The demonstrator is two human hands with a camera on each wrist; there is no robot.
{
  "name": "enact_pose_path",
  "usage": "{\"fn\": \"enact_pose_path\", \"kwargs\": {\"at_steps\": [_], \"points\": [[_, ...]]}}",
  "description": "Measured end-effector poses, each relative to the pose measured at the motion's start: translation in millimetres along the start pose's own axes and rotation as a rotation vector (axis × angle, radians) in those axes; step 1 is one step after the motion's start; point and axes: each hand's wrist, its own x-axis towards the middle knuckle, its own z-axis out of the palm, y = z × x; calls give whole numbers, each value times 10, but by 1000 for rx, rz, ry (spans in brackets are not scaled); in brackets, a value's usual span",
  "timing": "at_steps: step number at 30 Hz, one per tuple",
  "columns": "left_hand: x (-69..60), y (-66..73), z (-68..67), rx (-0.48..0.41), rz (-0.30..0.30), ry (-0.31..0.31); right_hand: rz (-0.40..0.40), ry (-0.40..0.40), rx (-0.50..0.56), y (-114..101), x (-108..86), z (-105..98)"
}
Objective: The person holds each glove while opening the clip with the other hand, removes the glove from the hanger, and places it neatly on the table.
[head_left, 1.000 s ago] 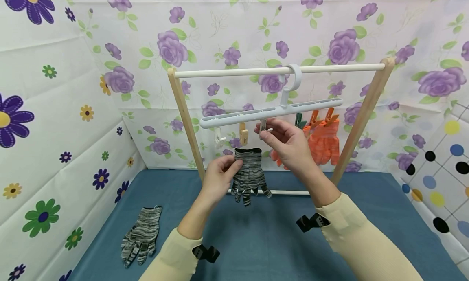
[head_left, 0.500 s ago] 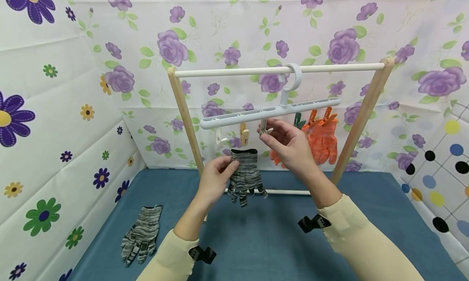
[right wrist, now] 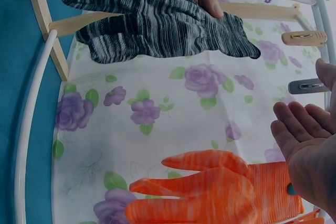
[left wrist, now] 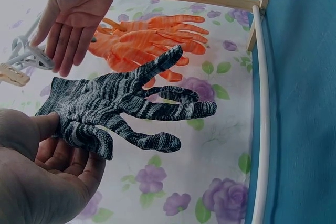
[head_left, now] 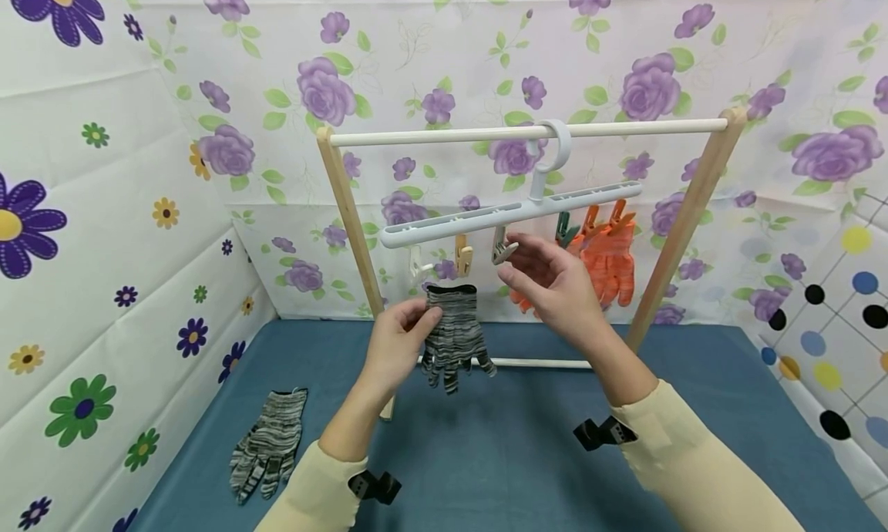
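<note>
Pinched between the thumb and fingers of my left hand [head_left: 398,338] is the cuff of a black-and-grey knit glove [head_left: 454,331], its fingers dangling down. My right hand [head_left: 551,281] is beside a grey clothespin [head_left: 502,247] under the hanger, fingers loosely extended and holding nothing; the right wrist view shows this clothespin [right wrist: 307,86] apart from the fingers. A light grey hanger [head_left: 472,217] hooks over the rack's top rod. Left of the grey clothespin hang a tan clothespin [head_left: 463,256] and a white clothespin [head_left: 418,264]. A second black-and-grey glove [head_left: 269,443] lies on the table at left.
Orange gloves [head_left: 610,266] hang from orange clothespins and a green clothespin [head_left: 563,227] at the hanger's right end. The rack has wooden side posts [head_left: 687,231] and a white lower rod [head_left: 541,364]. A blue cloth [head_left: 499,455] covers the table before flowered wall sheets.
My left hand has moved left and slightly down with the glove. My right hand has let go of the grey clothespin and drawn slightly away to the right.
</note>
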Motion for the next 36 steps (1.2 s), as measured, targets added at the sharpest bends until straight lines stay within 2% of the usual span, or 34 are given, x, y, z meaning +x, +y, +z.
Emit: {"fn": "enact_pose_path", "kwargs": {"at_steps": [6, 17, 27, 36], "points": [[-34, -15, -64, 31, -23, 6, -9, -16, -41, 27, -61, -34], [-106, -84, -205, 49, -20, 11, -28, -19, -103, 50, -212, -103], [-188, -104, -347, 93, -83, 39, -13, -23, -164, 68, -374, -183], [-264, -150, -467, 145, -85, 43, -29, -47, -206, 97, -501, -233]]}}
